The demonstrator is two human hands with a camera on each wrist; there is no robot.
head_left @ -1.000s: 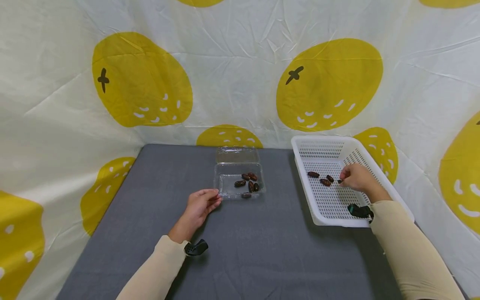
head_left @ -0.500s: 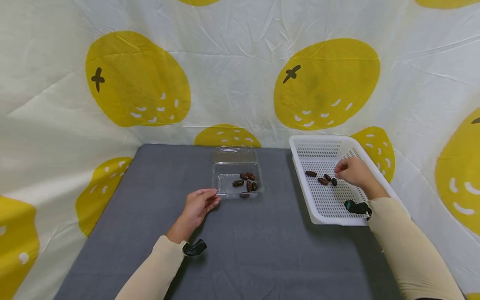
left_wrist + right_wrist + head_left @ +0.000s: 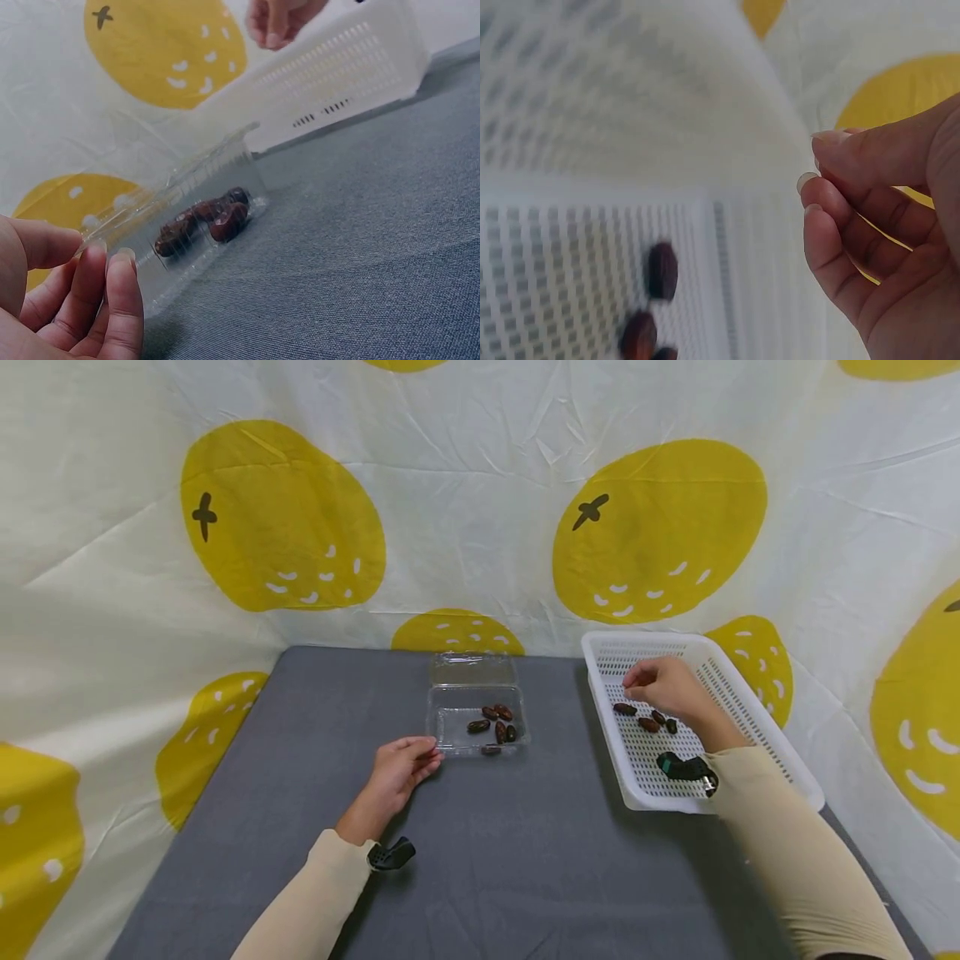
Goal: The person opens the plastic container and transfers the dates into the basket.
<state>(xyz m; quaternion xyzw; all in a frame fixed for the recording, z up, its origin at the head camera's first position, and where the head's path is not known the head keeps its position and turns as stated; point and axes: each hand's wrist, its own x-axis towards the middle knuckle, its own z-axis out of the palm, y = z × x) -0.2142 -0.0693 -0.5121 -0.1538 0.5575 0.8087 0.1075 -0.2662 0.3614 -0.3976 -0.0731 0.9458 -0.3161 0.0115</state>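
Now the right hand (image 3: 663, 685) is held just above the dates (image 3: 645, 718) lying in the white basket (image 3: 757, 727), its fingers curled together at the tips; nothing seems to be pinched, though the wrist view is blurred. The left hand (image 3: 397, 772) is rested on the grey table (image 3: 487, 860), relaxed fingertips touching the corner of the clear plastic box (image 3: 476, 727), where more dates are kept
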